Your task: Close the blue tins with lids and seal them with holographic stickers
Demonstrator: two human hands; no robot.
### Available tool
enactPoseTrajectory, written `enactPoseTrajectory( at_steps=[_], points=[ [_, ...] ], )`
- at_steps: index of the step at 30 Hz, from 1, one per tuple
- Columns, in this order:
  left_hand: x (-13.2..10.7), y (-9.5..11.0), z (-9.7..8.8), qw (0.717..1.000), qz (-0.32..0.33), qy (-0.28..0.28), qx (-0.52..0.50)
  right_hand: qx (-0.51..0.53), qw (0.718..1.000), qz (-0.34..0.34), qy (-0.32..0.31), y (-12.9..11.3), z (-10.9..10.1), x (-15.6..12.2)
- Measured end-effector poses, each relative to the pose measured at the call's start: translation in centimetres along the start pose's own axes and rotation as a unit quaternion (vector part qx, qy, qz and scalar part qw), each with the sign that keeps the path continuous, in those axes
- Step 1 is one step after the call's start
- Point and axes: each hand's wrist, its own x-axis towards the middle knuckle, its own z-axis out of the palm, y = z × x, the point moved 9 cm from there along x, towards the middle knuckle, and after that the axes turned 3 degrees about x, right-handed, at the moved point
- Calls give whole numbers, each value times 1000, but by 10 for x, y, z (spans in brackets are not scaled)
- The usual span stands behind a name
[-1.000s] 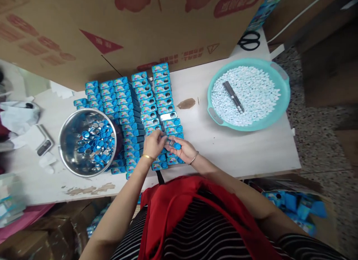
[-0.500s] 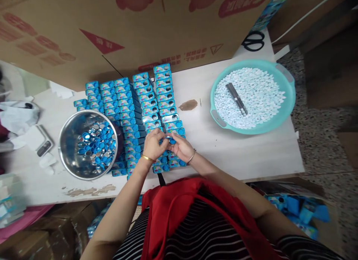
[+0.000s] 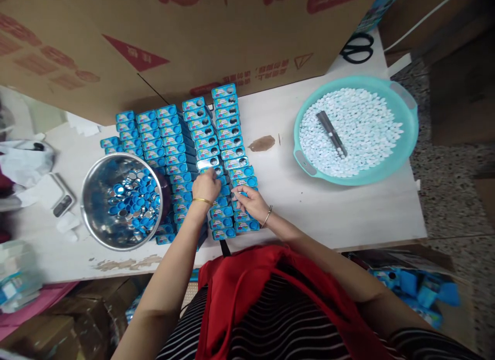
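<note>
Several rows of small blue tins (image 3: 181, 143) lie side by side on the white table (image 3: 309, 215). My left hand (image 3: 206, 186) rests on a tin in the middle rows, fingers curled down over it. My right hand (image 3: 247, 197) lies just to its right, fingers bent and pinching something small and blue against the tins. A steel bowl (image 3: 121, 200) full of blue and silver round lids stands to the left of the rows.
A teal basin (image 3: 356, 130) of small white tablets with a dark scoop in it stands at the right. A large cardboard box (image 3: 174, 35) walls the back. Black scissors (image 3: 358, 48) lie at the back right. Cardboard and blue packs lie on the floor.
Both hands have parted and moved up the rows: the left hand to a tin farther from me, the right hand down onto the tins. The blue lid held between them is no longer plainly seen.
</note>
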Motion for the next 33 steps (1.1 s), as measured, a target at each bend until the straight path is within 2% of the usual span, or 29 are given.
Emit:
enactPoseTrajectory(
  at_steps=[4,9,13,16,19,21,24,26,29,33],
  points=[
    [3,2,5,999,-9,-28,31,12,1000,10,12,0,1,3],
    [6,-6,12,997,-36,-65,25,51,998,23,14,-3,0,0],
    [13,-13,16,990,-69,-113,55,64,998,24,7,-5,1,-5],
    [17,-15,15,987,-70,-126,73,74,997,28,1,-5,4,-7],
    [10,-11,10,993,-45,-88,59,102,994,45,12,-4,5,-8],
    [-5,1,7,999,17,-46,-13,134,989,62,24,-3,5,-8],
    [-39,28,5,974,158,-8,-161,170,983,68,16,-6,10,-6],
    [-57,38,5,956,204,15,-210,177,982,61,-3,-9,17,-4],
    [-59,37,2,949,187,59,-246,180,982,48,-20,-13,25,-1],
    [-25,15,0,958,97,55,-266,171,985,19,2,-13,18,8]
  ],
)
